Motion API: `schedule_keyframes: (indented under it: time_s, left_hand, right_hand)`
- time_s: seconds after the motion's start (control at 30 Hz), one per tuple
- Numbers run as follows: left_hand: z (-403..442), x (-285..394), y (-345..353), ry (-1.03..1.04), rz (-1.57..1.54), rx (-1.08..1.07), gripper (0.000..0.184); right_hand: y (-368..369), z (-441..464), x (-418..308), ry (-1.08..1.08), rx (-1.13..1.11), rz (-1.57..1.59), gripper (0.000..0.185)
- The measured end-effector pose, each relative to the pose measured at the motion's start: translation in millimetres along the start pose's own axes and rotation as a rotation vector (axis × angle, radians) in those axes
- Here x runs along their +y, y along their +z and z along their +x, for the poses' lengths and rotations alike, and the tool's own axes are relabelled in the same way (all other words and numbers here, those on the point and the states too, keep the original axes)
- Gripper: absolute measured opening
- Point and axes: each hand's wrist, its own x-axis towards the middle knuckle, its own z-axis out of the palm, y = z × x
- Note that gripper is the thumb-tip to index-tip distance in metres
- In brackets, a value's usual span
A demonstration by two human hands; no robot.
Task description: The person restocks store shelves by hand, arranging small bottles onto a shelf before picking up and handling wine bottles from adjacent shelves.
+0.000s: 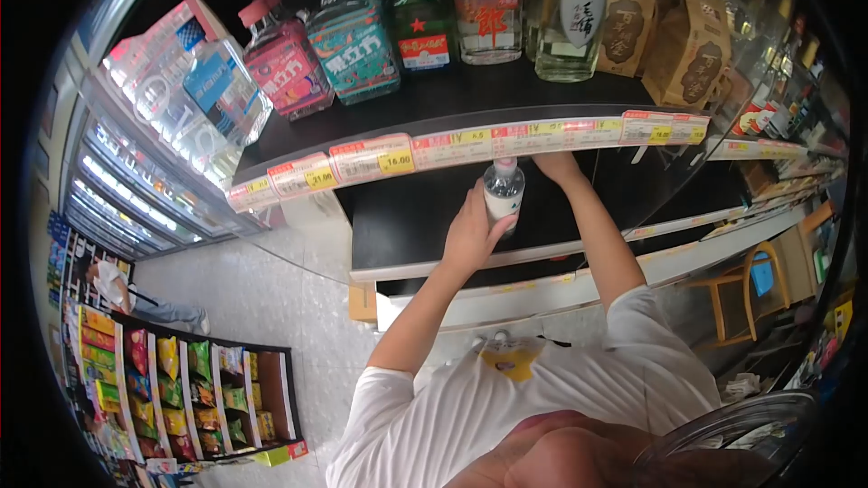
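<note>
Left hand [470, 237] is gripping a bottle [503, 188], half-closed, ideally clearing the shelf edge [506, 139]; right hand [555, 164] is reaching, grip unclear.

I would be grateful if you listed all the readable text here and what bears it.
"果立方": pink bottle
"果立方": teal bottle
"郎": gold-capped bottle
"毛铺": front red-capped clear bottle
"21.00": shelf-edge tag
"16.00": next tag rightward
Other text, including on the held bottle, is too small or blurred.

Btls [489, 23] on upper shelf [434, 99], lower shelf [402, 228] below, snack rack [286, 389] L.
</note>
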Motion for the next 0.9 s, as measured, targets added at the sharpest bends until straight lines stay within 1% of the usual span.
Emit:
schedule_keyframes:
  time_s: [0.03, 0.07, 0.1, 0.13, 0.2, 0.23, 0.27, 0.33, 0.4, 0.43, 0.47, 0.5, 0.53, 0.6, 0.7, 0.8, 0.87, 0.9]
  left_hand:
    - [-0.7, -18.4, 0.0, 0.031, -0.069, -0.024, 0.074]
    - [0.1, -29.9, -4.7, 0.061, -0.137, -0.05, 0.071]
    - [3.6, -23.0, -18.7, 0.071, -0.173, -0.036, 0.066]
    - [5.3, -39.8, -21.1, 0.089, 0.083, 0.06, 0.068]
    - [27.1, -50.7, -30.9, 0.021, 0.022, 0.27, 0.058]
    - [41.4, -53.3, -40.3, 0.028, 0.078, 0.27, 0.051]
    - [57.6, -57.4, -52.0, 0.036, 0.133, 0.266, 0.045]
    - [86.4, -126.8, -53.8, 0.077, 0.349, 0.153, 0.038]
    - [107.9, -188.4, -48.0, 0.148, 0.37, 0.177, 0.035]
    - [117.7, -210.0, -41.8, 0.188, 0.381, 0.192, 0.034]
    - [124.8, -226.2, -33.1, 0.266, 0.403, 0.261, 0.032]
    - [130.5, -240.2, -25.1, 0.345, 0.423, 0.33, 0.031]
    - [136.0, -242.3, -20.9, 0.424, 0.441, 0.398, 0.03]
    - [147.1, -250.0, -17.8, 0.443, 0.514, 0.445, 0.03]
    - [151.8, -261.7, -32.2, 0.238, 0.444, 0.303, 0.032]
    - [143.5, -268.1, -37.5, 0.253, 0.513, 0.275, 0.033]
    - [115.5, -194.3, -39.1, 0.147, -0.036, 0.229, 0.03]
    - [107.3, -167.8, -47.3, 0.144, 0.141, 0.224, 0.03]
  right_hand:
    - [-11.1, -8.8, -14.9, 0.092, -0.024, 0.127, 0.044]
    - [-16.4, -18.7, -21.5, 0.101, 0.022, 0.121, 0.046]
    - [-24.1, -30.8, -38.7, 0.079, 0.114, 0.166, 0.048]
    - [-34.0, -40.6, -60.6, 0.057, 0.203, 0.21, 0.051]
    - [-50.7, -53.9, -95.6, 0.195, -0.005, 0.517, 0.053]
    - [-47.5, -58.1, -97.5, 0.105, -0.103, 0.591, 0.051]
    - [-46.8, -60.8, -100.6, 0.054, -0.234, 0.653, 0.054]
    - [-49.9, -66.0, -122.3, -0.021, -0.273, 0.545, 0.062]
    - [-51.7, -72.5, -137.9, -0.042, -0.358, 0.529, 0.073]
    - [-51.6, -75.0, -142.6, 0.013, -0.415, 0.602, 0.083]
    - [-53.7, -77.2, -150.1, 0.078, -0.445, 0.629, 0.092]
    - [-51.4, -80.9, -152.0, 0.069, -0.409, 0.579, 0.095]
    - [-47.4, -84.9, -152.5, 0.061, -0.373, 0.53, 0.098]
    - [-36.8, -92.1, -152.5, 0.056, -0.31, 0.531, 0.098]
    - [-33.6, -100.3, -154.6, 0.038, -0.265, 0.494, 0.097]
    - [-44.8, -99.4, -156.5, 0.092, -0.26, 0.473, 0.096]
    - [-47.8, -95.0, -148.5, 0.128, -0.218, 0.455, 0.095]
    - [-46.5, -92.3, -140.6, 0.126, -0.158, 0.405, 0.094]
